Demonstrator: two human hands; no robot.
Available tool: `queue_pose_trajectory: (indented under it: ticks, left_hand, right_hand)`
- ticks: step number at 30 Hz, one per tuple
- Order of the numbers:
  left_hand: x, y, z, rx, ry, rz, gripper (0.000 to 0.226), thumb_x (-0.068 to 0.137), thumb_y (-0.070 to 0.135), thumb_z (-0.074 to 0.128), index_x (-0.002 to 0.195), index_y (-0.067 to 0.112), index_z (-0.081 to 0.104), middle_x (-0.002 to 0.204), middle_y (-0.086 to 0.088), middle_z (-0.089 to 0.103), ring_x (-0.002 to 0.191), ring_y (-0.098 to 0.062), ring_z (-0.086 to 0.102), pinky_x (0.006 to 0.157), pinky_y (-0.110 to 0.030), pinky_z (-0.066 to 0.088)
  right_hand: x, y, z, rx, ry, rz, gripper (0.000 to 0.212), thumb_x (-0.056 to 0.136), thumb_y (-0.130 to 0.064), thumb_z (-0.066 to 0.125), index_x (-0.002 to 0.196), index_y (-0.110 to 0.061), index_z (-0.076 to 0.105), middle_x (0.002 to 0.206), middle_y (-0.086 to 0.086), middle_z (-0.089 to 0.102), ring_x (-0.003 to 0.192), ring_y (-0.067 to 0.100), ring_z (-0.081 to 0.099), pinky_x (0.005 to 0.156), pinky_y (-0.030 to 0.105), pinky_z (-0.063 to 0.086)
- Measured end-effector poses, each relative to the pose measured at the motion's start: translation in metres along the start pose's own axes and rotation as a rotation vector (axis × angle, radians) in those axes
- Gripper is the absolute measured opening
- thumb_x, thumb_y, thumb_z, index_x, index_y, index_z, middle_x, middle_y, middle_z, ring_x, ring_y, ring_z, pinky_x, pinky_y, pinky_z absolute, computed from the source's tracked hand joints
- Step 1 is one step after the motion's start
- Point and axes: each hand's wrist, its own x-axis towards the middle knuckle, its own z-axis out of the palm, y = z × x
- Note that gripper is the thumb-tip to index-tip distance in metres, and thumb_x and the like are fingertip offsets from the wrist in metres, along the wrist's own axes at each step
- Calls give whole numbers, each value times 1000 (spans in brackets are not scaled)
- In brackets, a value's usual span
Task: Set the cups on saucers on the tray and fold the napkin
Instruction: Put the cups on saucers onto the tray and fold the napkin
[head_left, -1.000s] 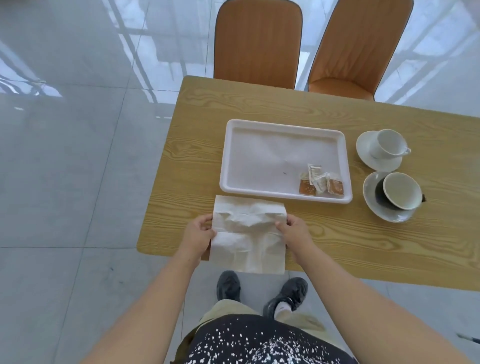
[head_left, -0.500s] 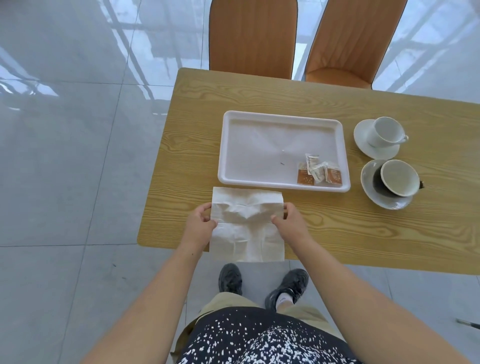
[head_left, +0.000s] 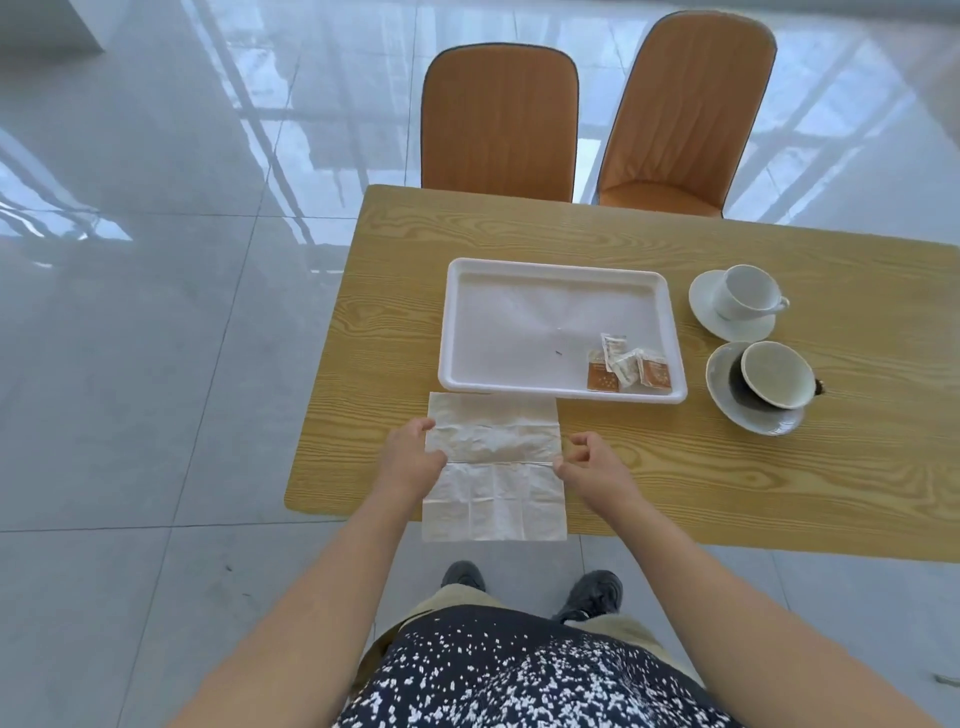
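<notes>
Head view: left hand (head_left: 410, 460) and right hand (head_left: 589, 465) each pinched the napkin (head_left: 493, 499) at its crease ends, judged a hold for folding along that line.

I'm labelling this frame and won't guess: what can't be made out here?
Head view only:
- Print on the sachets in the tray: too small.
- Handle of the dark cup: mostly hidden behind the cup.
- Right end of the table: cut off by the frame edge.
- Grip of the left hand on the napkin: partly covered by hand and paper.
</notes>
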Motion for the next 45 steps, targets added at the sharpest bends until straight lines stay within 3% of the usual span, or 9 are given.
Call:
queue_pose_trajectory:
  ticks: [4, 11, 15, 22, 28, 35, 40, 45]
  left_hand:
    - [-2, 19, 9, -31, -39, 37, 52, 90, 11, 67, 139, 15, 53, 145, -12, 48, 131, -25, 49, 95, -31, 38]
    - [-2, 58, 51, -29, -146, 69, 38, 92, 9, 65, 129, 10, 61, 118, -11, 63, 99, -22, 61, 82, -34, 52]
    - [-2, 84, 83, -9, -203, 64, 31, 91, 13, 66, 122, 13, 63, 106, -5, 66, 95, -20, 65, 81, -34, 54]
    - [-1, 126, 138, -139, -223, -14, 20, 94, 11, 64, 113, 15, 64, 92, -5, 66, 78, -16, 64, 72, -34, 54]
    - [0, 146, 167, -371, -166, -142, 15, 97, 10, 61, 111, 12, 65, 106, -13, 71, 81, -20, 70, 68, -33, 58]
    - [-8, 162, 187, -639, -133, -243, 15, 99, 9, 60, 113, 9, 64, 110, -14, 73, 92, -27, 74, 79, -42, 59]
    - [-9, 162, 190, -645, -156, -241, 20, 95, 9, 67, 114, 10, 64, 112, -13, 74, 98, -31, 74, 89, -48, 58]
    - [-8, 154, 191, -618, -202, -228, 25, 90, 10, 72, 114, 12, 64, 109, -11, 75, 96, -29, 75, 83, -43, 61]
  right_hand:
    - [-2, -4, -14, -81, -3, -41, 53, 93, -31, 67, 140, -17, 47, 134, 5, 53, 113, 20, 52, 90, 35, 49]
    - [9, 1, -56, -118, -42, -103, 49, 93, -36, 66, 136, -19, 50, 123, 1, 58, 108, 19, 58, 90, 36, 52]
    - [27, 8, -90, -105, -74, -130, 49, 90, -40, 69, 132, -20, 54, 118, 0, 61, 107, 17, 60, 87, 32, 51]
    - [79, 15, -162, -241, 51, -240, 30, 91, -22, 67, 119, -12, 63, 106, 1, 66, 102, 23, 63, 83, 32, 47]
    - [123, 7, -190, -441, 54, -352, 41, 91, -17, 62, 130, -11, 53, 124, 13, 54, 108, 34, 59, 90, 44, 50]
    - [145, 4, -182, -648, 24, -335, 42, 90, -31, 68, 120, -8, 49, 123, 13, 40, 97, 35, 62, 74, 38, 46]
    - [145, 11, -175, -692, 108, -344, 51, 86, -39, 73, 118, -7, 50, 122, 12, 42, 103, 31, 59, 80, 39, 52]
    - [140, 11, -171, -682, 167, -312, 58, 84, -41, 76, 120, -8, 46, 124, 12, 42, 105, 30, 59, 82, 38, 53]
